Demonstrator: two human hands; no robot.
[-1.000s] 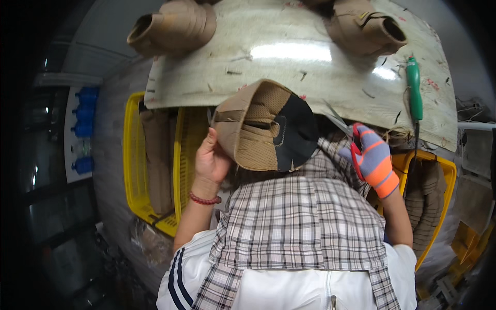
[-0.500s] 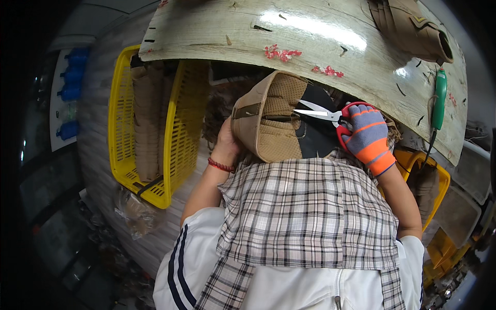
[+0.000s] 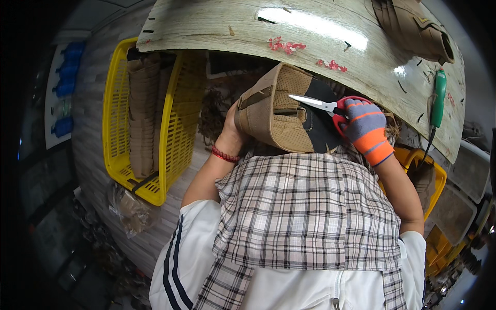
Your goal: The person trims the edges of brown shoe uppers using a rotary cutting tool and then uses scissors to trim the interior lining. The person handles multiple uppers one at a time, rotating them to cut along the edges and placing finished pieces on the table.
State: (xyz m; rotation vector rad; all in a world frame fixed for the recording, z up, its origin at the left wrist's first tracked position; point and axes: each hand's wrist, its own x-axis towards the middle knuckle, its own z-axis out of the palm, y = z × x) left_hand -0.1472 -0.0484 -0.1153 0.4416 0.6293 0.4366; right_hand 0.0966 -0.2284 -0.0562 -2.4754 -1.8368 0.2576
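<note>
My left hand, with a red bead bracelet at the wrist, grips the outer left side of a tan boot upper. Its wide opening faces up, showing a tan mesh lining and a black part to the right. My right hand, in a grey and orange glove, is closed round the red handles of a pair of scissors. The blades lie together and point left, over the inside of the boot upper. Most of the left fingers are hidden behind the upper.
A pale wood-patterned table spans the far side, scattered with dark scraps. More tan uppers and a green-handled corded tool lie on its right. A yellow basket of stacked uppers stands left; another yellow basket stands right.
The scissor blades have come together from spread. The boot upper has shifted and tilted slightly, and the scissors have moved a little up and left over it.
</note>
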